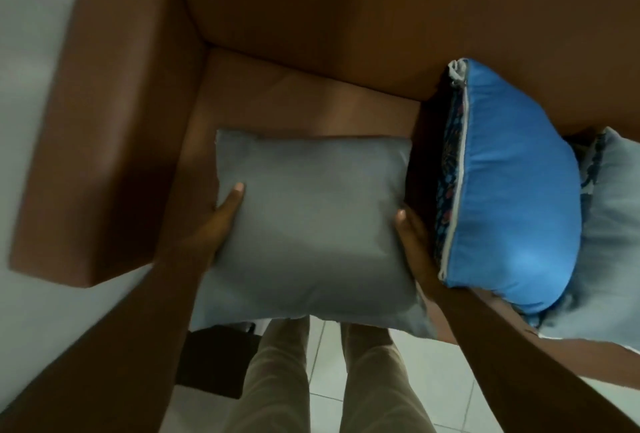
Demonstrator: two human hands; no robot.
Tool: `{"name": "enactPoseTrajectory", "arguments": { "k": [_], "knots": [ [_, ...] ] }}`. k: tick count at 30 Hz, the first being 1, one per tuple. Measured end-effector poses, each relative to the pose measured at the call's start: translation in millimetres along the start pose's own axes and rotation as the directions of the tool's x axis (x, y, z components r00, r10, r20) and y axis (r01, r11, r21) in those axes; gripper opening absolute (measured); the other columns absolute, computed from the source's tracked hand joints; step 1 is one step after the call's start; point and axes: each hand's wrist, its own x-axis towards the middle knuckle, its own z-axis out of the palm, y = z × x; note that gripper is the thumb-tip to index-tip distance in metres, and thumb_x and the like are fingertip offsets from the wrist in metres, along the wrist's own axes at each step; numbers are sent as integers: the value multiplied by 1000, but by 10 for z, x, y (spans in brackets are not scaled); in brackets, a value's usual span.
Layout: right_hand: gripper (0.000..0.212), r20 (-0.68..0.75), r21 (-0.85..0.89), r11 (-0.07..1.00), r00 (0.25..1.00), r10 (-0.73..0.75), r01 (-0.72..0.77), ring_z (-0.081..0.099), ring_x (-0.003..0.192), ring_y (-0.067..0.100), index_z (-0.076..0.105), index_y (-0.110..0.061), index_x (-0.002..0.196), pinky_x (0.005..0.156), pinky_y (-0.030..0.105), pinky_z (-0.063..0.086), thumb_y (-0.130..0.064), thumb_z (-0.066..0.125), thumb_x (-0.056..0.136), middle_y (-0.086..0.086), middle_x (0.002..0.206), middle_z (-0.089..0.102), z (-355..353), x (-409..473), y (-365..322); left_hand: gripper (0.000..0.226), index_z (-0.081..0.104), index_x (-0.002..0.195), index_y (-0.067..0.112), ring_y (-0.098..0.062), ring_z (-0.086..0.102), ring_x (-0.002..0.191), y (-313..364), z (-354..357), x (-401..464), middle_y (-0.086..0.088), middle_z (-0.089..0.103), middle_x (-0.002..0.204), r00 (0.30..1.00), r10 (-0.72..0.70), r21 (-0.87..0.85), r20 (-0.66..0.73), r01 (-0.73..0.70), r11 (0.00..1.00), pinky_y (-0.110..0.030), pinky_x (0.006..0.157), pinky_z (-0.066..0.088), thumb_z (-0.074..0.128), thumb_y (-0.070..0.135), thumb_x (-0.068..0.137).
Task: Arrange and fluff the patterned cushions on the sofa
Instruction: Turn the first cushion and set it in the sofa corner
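Held cushion point(311, 224) over sofa seat point(277, 100) front edge, near left armrest point(104, 155). Second cushion point(512, 190) just right of it, upright against the backrest point(381, 16). Third cushion point(609, 242) further right, touching the second.

grey cushion point(311, 224): matt cloth | sofa point(311, 16): smooth brown leather-like

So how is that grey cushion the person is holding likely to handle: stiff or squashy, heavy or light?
Probably soft: the grey cushion looks plump, with its lower corner drooping. Likely light for its size, since the left hand and right hand carry it by side pressure alone above the brown sofa. Its smooth cover might slip a little.
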Motion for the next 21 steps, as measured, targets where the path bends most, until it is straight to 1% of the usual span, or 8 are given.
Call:
{"name": "enactPoseTrajectory", "arguments": {
  "k": [3,5,7,9,12,15,18,21],
  "knots": [
    [115,149,-5,988,977,155,-156,23,151,18,22,-34,158,126,39,15,-91,58,64,-12,161,27,342,-428,-288,117,36,156,24,-35,40,144,-36,-378,-29,2,42,156,995,-97,49,39,95,994,-51,119,33,64,90,64],
    [127,225,-66,985,959,172,-161,26,150,23,14,-30,160,124,42,22,-95,54,58,-7,161,27,504,-660,-467,135,21,161,30,-32,34,149,-31,-418,-173,1,30,166,999,22,209,31,-28,977,-49,123,27,65,96,52],
    [119,249,-107,992,964,97,-72,30,148,27,9,-35,159,120,44,28,-91,47,62,-4,164,25,509,-744,-662,126,18,161,32,-29,31,150,29,-548,-175,1,28,167,993,116,282,27,-119,952,-45,123,25,68,89,60],
    [108,229,-17,1000,973,-20,24,41,140,22,16,-36,158,111,34,38,-85,45,67,-4,161,33,382,-765,-934,106,38,156,23,-32,41,145,292,-674,-164,-6,40,161,992,112,264,61,-125,956,-42,118,32,65,82,72],
    [114,177,325,938,966,-187,122,58,126,12,54,-34,141,99,23,49,-97,57,47,-6,141,59,106,-773,-1494,102,60,140,14,-33,53,135,914,-893,-161,-11,56,149,988,121,289,98,-144,947,-36,107,38,55,89,70],
    [111,161,545,815,929,-332,196,66,119,22,59,-27,136,89,39,61,-94,60,48,3,132,67,-80,-590,-1980,92,54,145,18,-22,50,137,1592,-1013,-164,-1,53,149,944,324,156,68,-331,931,-25,108,32,51,81,77],
    [106,35,519,789,914,-403,328,70,104,13,58,-30,128,80,35,61,-94,59,44,-5,120,69,-131,-316,-2398,66,58,138,25,-11,65,118,2220,-1109,-143,13,66,122,916,399,-120,45,-392,912,-20,95,45,42,71,93],
    [75,-80,333,815,876,-476,474,66,106,-4,43,-25,138,87,25,57,-67,64,80,-16,121,63,43,18,-2688,80,63,135,28,-20,70,116,2532,-1138,52,3,74,124,902,419,-398,102,-349,848,-45,105,52,51,85,81]
  ]
}}
